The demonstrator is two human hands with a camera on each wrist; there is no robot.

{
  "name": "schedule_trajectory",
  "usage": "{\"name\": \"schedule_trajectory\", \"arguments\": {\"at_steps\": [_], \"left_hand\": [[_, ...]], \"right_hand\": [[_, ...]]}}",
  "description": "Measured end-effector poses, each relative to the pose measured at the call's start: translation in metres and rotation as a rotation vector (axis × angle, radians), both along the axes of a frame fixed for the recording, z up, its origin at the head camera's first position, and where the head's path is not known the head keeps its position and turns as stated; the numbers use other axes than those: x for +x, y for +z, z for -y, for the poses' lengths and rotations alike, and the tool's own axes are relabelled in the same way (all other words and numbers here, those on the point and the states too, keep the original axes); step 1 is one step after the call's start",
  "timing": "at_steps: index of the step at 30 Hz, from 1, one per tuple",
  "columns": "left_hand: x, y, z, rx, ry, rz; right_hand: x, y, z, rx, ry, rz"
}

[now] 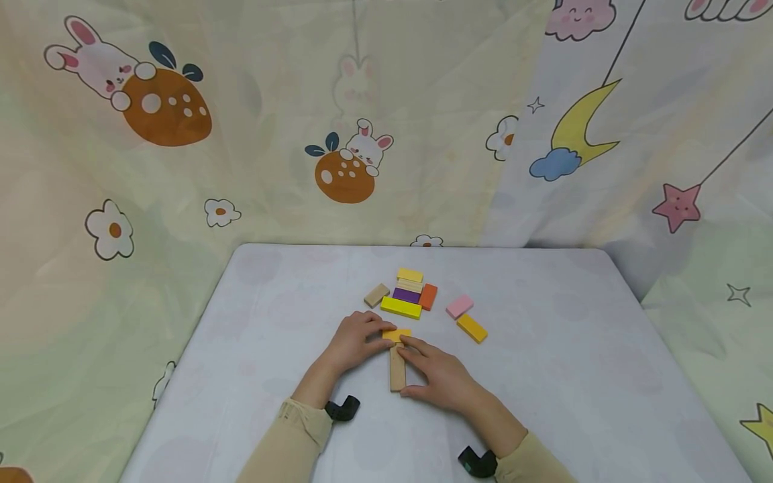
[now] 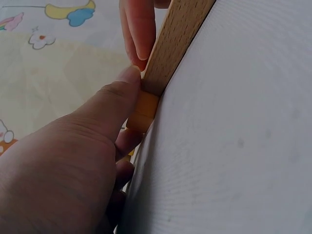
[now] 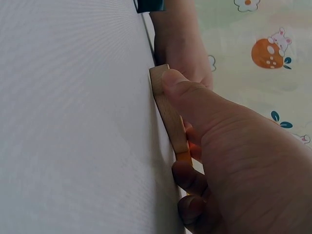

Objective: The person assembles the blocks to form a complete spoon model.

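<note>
An orange-yellow block (image 1: 396, 335) lies crosswise at the far end of a long plain wooden block (image 1: 397, 370), the two forming a T on the table. My left hand (image 1: 357, 341) pinches the orange-yellow block by its left end, thumb on the near side and fingers beyond. With its thumb at the near end of the wooden block (image 3: 168, 117), my right hand (image 1: 441, 377) grips along that block's right side. The right index finger reaches to the orange-yellow block. In the left wrist view the wooden block (image 2: 173, 46) meets the orange-yellow block (image 2: 144, 109) end-on.
Beyond the hands lies a group of blocks: yellow (image 1: 401, 308), purple (image 1: 407, 295), orange (image 1: 428, 296), plain wood (image 1: 377, 295) and others. A pink block (image 1: 459, 306) and a deep-yellow block (image 1: 472, 329) lie to the right. A patterned cloth hangs behind the white table (image 1: 574, 349).
</note>
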State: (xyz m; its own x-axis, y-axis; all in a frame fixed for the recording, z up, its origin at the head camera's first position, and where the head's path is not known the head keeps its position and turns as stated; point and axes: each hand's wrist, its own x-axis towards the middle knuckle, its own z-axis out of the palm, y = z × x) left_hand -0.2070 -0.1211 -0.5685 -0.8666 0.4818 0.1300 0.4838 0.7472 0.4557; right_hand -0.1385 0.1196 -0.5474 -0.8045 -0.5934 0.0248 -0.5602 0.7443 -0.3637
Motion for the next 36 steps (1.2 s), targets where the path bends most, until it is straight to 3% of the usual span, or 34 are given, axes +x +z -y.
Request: {"name": "schedule_trajectory", "arguments": {"at_steps": [6, 12, 18, 24, 36], "left_hand": [[0.000, 0.001, -0.001, -0.016, 0.005, -0.001], [-0.001, 0.002, -0.002, -0.015, 0.011, 0.009], [0.001, 0.004, -0.002, -0.003, 0.020, 0.025], [0.001, 0.003, 0.000, -0.012, 0.022, 0.039], [-0.001, 0.000, -0.002, -0.024, 0.027, 0.049]], "right_hand": [[-0.003, 0.003, -0.002, -0.078, -0.048, 0.099], [-0.017, 0.008, -0.008, -0.285, -0.280, 0.177], [-0.040, 0.008, -0.013, -0.357, -0.443, 0.205], [-0.061, 0.004, -0.015, -0.347, -0.475, 0.236], [-0.084, 0.001, -0.012, -0.303, -0.456, 0.208]]}}
